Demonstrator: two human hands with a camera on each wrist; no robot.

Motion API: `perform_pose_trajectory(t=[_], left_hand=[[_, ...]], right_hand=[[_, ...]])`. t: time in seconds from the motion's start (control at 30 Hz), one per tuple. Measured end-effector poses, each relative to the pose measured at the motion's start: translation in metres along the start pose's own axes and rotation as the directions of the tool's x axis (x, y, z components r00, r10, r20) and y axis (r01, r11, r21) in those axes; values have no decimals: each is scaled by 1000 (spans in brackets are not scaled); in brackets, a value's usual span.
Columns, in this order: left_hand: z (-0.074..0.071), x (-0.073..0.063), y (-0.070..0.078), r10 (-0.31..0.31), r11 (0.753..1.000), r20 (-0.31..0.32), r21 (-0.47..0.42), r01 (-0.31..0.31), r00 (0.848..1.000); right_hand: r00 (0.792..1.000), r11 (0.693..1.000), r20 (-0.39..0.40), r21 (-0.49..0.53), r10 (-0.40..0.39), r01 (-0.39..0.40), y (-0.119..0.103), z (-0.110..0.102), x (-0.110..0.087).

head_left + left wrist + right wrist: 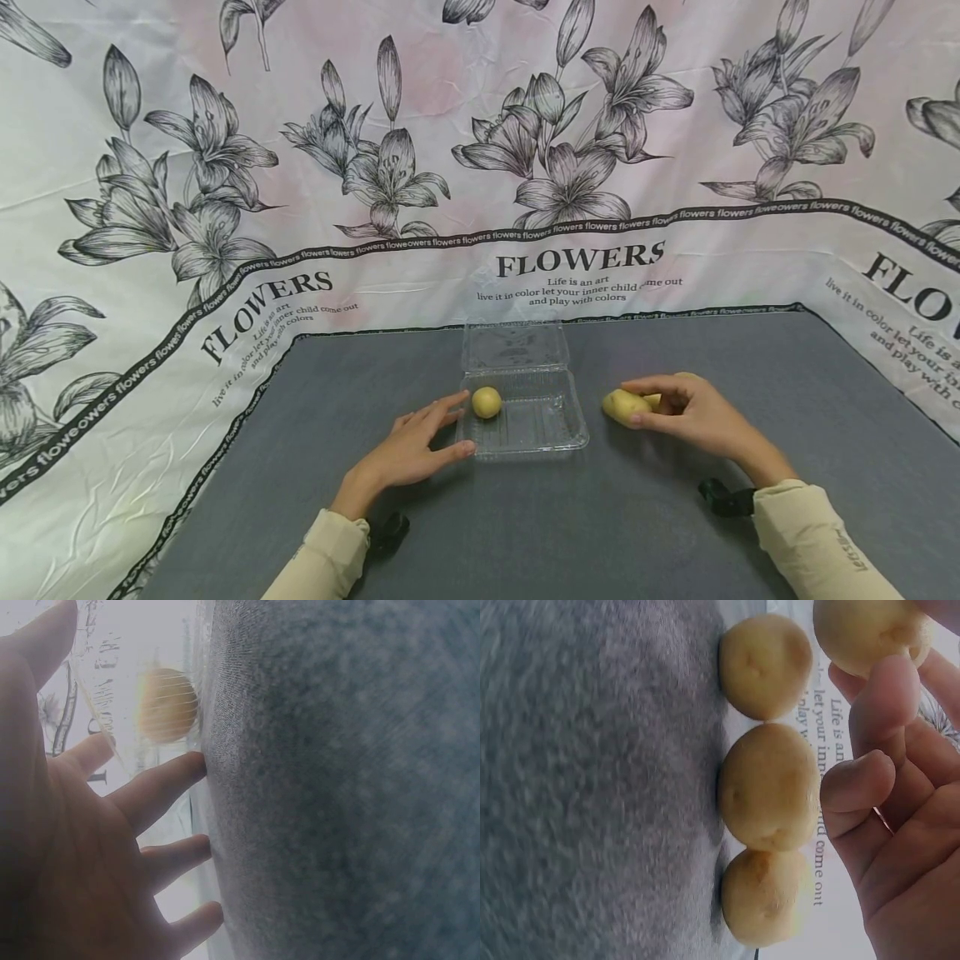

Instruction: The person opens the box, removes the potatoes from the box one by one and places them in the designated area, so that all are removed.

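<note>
A clear plastic clamshell box stands with its lid raised at the back. Inside it, towards the left, sits one round yellow potato, seen through the box wall in the left wrist view. My left hand is at the box's left side, fingers spread and thumb near the front corner. To the right of the box, my right hand pinches a potato between thumb and fingers. Below it, three more potatoes lie in a row on the table, mostly hidden by this hand in the head view.
The grey tabletop meets a white curtain printed with flowers and lettering at the back and both sides. Dark straps sit at both wrists, beside the light sleeves.
</note>
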State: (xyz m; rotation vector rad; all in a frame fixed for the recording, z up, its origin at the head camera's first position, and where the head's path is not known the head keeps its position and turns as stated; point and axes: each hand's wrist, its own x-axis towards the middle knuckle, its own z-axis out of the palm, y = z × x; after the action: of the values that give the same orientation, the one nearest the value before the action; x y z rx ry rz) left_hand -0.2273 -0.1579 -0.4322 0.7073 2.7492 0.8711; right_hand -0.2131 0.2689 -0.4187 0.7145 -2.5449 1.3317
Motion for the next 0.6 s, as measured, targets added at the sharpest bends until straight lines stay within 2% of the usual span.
perform_pose_trajectory(t=[0.37, 0.6], left_hand=[[1, 1, -1, -1, 1000, -2, 6, 1, 1000], [1, 1, -2, -1, 1000, -1, 11, 1, 1000]], right_hand=[[991, 996, 112, 50, 74, -80, 7, -15, -7], [988, 998, 149, 40, 39, -45, 9, -19, -9]])
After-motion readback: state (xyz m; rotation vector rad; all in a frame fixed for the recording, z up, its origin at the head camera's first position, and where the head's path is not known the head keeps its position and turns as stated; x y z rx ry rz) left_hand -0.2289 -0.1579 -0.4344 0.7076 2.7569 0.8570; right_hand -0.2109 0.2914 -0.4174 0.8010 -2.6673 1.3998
